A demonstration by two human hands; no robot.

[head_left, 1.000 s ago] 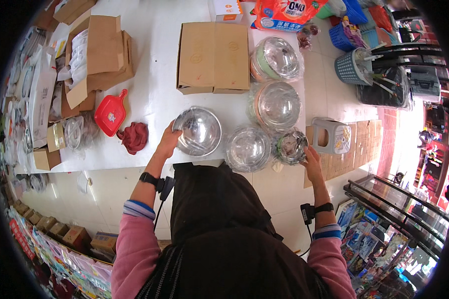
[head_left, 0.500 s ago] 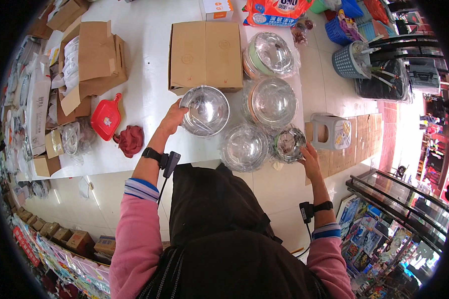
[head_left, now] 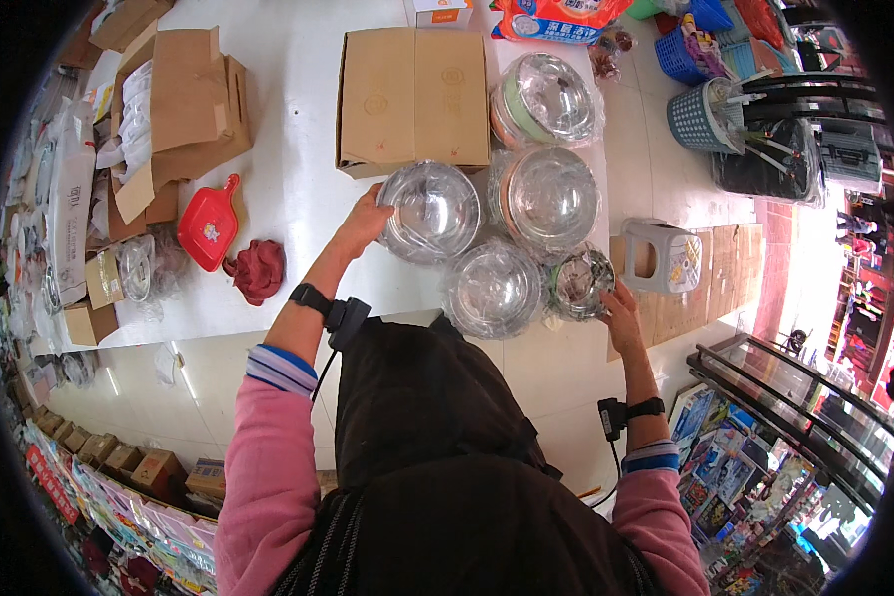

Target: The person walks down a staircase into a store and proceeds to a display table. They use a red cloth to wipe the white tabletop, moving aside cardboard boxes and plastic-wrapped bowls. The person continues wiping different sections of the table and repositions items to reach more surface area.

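Observation:
My left hand (head_left: 366, 224) grips the left rim of a shiny metal bowl (head_left: 430, 214), which stands on the white table just in front of the cardboard box (head_left: 413, 102). With its fingers at the right edge, my right hand (head_left: 622, 318) holds a small plastic-wrapped metal bowl (head_left: 579, 285) by the table's front right corner. Between the two hands lies another wrapped metal bowl (head_left: 495, 289). Beyond it are a wrapped bowl (head_left: 551, 201) with an orange-brown side and, farther back, one (head_left: 548, 97) with a green side.
A red dustpan-shaped tray (head_left: 209, 226) and a dark red cloth (head_left: 256, 272) lie on the left of the table (head_left: 293, 179). An open carton (head_left: 194, 109) stands behind them. On the floor to the right are a grey-white plastic stool (head_left: 663, 256) and a grey basket (head_left: 700, 117).
My left hand has shifted the metal bowl to the right, closer to the wrapped bowls. My right hand stays at the small bowl.

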